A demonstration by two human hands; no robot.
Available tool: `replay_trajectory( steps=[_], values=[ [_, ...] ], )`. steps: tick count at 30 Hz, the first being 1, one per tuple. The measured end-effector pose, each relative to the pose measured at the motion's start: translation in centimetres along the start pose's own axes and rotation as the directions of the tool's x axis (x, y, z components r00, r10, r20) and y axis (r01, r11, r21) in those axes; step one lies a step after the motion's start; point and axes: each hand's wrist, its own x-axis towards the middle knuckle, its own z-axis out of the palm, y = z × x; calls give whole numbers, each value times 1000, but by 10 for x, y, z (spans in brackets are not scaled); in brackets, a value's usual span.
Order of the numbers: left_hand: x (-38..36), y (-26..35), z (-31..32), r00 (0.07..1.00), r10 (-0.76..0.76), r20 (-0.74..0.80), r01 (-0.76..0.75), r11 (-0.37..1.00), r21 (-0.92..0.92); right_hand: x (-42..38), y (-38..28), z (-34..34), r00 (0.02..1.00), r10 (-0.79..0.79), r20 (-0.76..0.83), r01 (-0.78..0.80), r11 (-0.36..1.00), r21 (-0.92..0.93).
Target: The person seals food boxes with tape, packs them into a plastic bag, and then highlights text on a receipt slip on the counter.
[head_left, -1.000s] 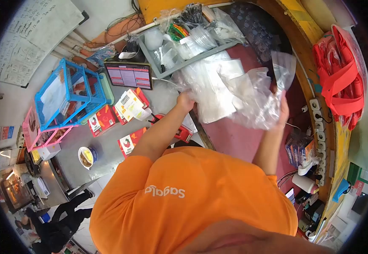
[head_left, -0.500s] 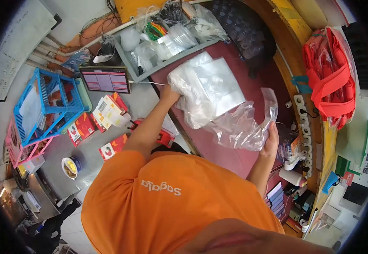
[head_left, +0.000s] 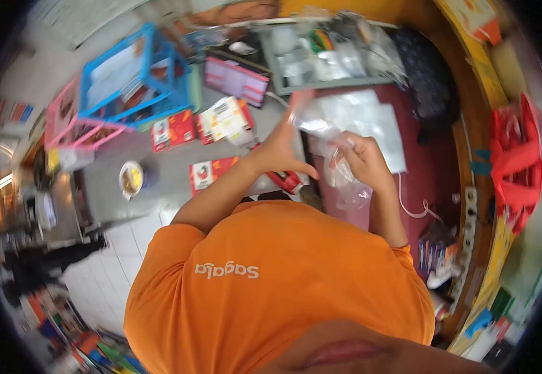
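Above the red tabletop (head_left: 417,159), our right hand (head_left: 367,162) pinches a clear bag (head_left: 339,173), our left hand (head_left: 277,148) spread open beside it.

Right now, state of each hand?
Left hand: open, thumb spread, beside a clear, crumpled plastic bag.
Right hand: closed, fingers gripping that bag.
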Motion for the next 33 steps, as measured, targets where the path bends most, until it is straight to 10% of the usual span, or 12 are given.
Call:
replay_trajectory(
  steps=[2,4,5,8,10,11,14,19,21,23,27,33],
  values=[
    [-14,23,-12,948,-273,166,299,941,-159,20,-23,19,963,-188,191,199,979,-42],
    [-4,77,-47,500,-690,523,856,487,-176,35,-44,35,889,-331,317,353,936,-14],
    [-21,74,-57,512,-731,451,856,479,-197,40,-55,37,934,-42,356,66,996,-55],
    [-86,68,-93,635,-632,445,711,703,-16,62,-74,62,962,-125,243,134,991,-24],
    [-118,88,-112,919,-368,139,358,929,94,74,-76,94,953,-148,265,128,988,89],
    [-134,100,-118,922,-368,117,357,928,102,76,-80,111,960,-142,240,129,989,70],
    [-181,117,-132,768,-640,11,463,543,-701,84,-86,169,969,-190,160,184,982,52],
    [-258,140,-168,604,-794,-69,639,534,-554,86,-127,255,950,-312,-18,297,920,-255],
    [-285,148,-178,519,-843,-144,638,493,-591,81,-155,290,657,-752,-53,625,582,-520],
    [-312,158,-187,450,-859,-245,747,512,-424,61,-178,324,585,-804,-103,612,521,-595],
    [-363,177,-196,500,-788,-359,315,552,-772,29,-141,384,963,-262,55,264,964,-23],
    [-401,200,-215,438,-860,-263,436,459,-774,16,-138,456,814,169,556,-334,919,210]
  ],
)
